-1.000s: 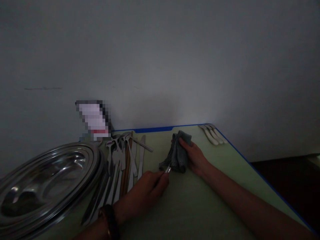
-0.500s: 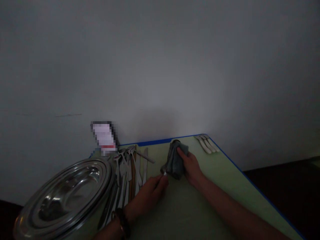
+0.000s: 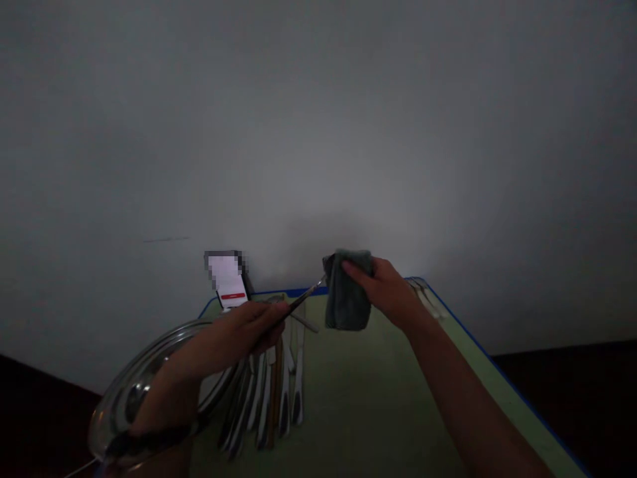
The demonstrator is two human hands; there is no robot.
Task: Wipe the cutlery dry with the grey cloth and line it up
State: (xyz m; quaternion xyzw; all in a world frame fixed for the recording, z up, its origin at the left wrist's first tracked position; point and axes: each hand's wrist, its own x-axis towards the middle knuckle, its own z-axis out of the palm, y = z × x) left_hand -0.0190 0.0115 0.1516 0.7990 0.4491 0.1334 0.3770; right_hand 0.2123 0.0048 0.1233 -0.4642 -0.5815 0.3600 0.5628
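My left hand (image 3: pixel 263 324) is closed around the handle of a metal fork (image 3: pixel 304 297), which slants up and to the right. Its head reaches the left edge of a folded grey-green cloth (image 3: pixel 348 295), and part of it is hidden there. Pinched at its upper right, the cloth hangs from my right hand (image 3: pixel 391 289), with the thumb across its front. Below my left hand several knives and other cutlery pieces (image 3: pixel 269 398) lie side by side on the table (image 3: pixel 358 398).
Large oval steel trays (image 3: pixel 119 392) stand at the left, partly behind my left forearm. A phone (image 3: pixel 229 279) with a lit screen leans on the wall at the back left. Several forks (image 3: pixel 428 300) lie near the far right corner, partly hidden by my right hand.
Both hands have risen from the tabletop. My left hand has moved left and up along with the fork, whose shaft now shows outside the cloth. The view has shifted slightly.
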